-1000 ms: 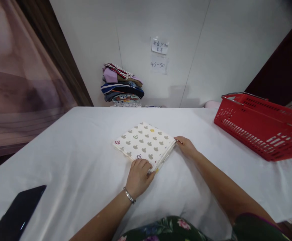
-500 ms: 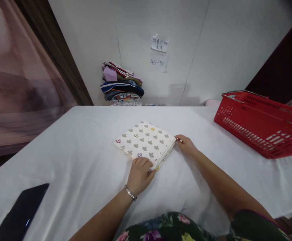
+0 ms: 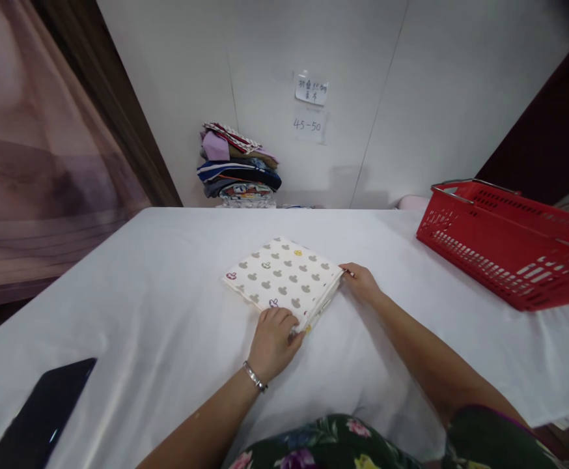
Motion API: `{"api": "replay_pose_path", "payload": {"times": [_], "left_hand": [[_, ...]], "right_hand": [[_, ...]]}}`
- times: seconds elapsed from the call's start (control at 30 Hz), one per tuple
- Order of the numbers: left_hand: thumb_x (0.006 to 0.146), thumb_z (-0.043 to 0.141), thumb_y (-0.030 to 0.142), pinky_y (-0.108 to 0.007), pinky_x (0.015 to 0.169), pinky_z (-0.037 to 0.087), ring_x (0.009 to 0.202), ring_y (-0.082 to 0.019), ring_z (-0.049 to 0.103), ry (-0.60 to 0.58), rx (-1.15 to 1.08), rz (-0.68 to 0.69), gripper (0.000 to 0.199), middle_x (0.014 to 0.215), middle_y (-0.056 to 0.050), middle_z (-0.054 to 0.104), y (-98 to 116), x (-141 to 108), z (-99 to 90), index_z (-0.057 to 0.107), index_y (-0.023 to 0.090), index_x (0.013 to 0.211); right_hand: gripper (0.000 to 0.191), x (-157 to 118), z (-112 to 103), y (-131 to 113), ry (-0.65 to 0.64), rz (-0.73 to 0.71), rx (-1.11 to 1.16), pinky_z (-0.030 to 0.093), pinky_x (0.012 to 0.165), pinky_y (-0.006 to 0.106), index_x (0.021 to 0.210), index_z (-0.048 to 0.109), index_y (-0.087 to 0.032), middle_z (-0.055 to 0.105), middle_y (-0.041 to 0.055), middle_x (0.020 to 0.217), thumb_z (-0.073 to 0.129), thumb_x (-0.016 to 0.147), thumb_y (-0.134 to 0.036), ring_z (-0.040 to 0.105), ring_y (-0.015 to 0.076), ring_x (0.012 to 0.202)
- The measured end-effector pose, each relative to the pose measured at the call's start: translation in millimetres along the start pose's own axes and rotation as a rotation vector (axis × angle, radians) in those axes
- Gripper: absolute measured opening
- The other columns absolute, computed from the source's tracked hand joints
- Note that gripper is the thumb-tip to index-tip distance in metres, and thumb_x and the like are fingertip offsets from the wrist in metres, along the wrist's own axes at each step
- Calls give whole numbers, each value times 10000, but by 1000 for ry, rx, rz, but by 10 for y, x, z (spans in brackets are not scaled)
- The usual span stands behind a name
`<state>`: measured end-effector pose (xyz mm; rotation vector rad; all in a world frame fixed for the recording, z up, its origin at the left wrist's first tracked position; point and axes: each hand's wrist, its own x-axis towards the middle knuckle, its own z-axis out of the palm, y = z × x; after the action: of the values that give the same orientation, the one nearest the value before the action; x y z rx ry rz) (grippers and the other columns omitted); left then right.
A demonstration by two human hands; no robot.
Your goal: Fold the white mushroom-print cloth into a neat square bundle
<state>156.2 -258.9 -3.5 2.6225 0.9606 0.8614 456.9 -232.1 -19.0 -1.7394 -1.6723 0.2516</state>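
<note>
A folded white cloth (image 3: 284, 273) with grey, yellow and purple mushroom-like prints lies flat on the table, turned cornerwise to me. Its layered edge faces right. My left hand (image 3: 273, 335), with a silver bracelet at the wrist, grips the near corner, thumb at the edge and fingers on top. At the right corner, my right hand (image 3: 361, 281) pinches the cloth between thumb and fingers. The fingertips of both hands are partly hidden.
A white cloth covers the table (image 3: 167, 273). A red basket (image 3: 504, 244) stands at the right, and a dark flat device (image 3: 40, 410) lies at the near left. Folded fabrics (image 3: 238, 163) are stacked behind the far edge, below paper signs (image 3: 310, 107) on the wall.
Almost nothing differs. Both hands keep their hold on the cloth's corners, and the whole view has shifted very slightly.
</note>
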Motion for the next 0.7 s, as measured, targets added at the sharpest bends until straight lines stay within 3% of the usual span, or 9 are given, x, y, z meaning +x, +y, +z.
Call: {"api": "replay_pose_path", "payload": {"times": [0.27, 0.47, 0.57, 0.7], "left_hand": [[787, 568, 199, -375, 784, 367, 826, -194, 483, 1, -15, 28, 24, 812, -33, 550, -8, -19, 11, 559, 192, 808], [776, 581, 195, -371, 798, 369, 834, -188, 482, 13, -30, 28, 45, 815, -27, 555, -10, -21, 19, 555, 194, 812], [780, 577, 200, -380, 800, 365, 832, -192, 481, 11, -34, 28, 39, 808, -29, 556, -12, -20, 22, 555, 194, 812], [778, 577, 198, -380, 797, 363, 830, -192, 482, -6, -32, 22, 35, 804, -26, 554, -15, -16, 17, 550, 192, 798]], "right_hand": [[308, -25, 95, 84, 41, 11, 20, 463, 754, 322, 964, 637, -230, 660, 19, 926, 432, 744, -163, 588, 173, 833], [334, -66, 19, 71, 67, -75, 142, 480, 665, 274, 1036, 614, -233, 610, 41, 1097, 455, 747, -181, 575, 173, 926], [251, -34, -27, 27, 70, -113, 92, 482, 750, 301, 956, 649, -229, 625, 45, 1030, 441, 815, -229, 576, 177, 936], [241, 36, -92, -10, -20, -133, -63, 467, 830, 342, 922, 678, -238, 644, 44, 974, 449, 849, -253, 581, 191, 923]]}}
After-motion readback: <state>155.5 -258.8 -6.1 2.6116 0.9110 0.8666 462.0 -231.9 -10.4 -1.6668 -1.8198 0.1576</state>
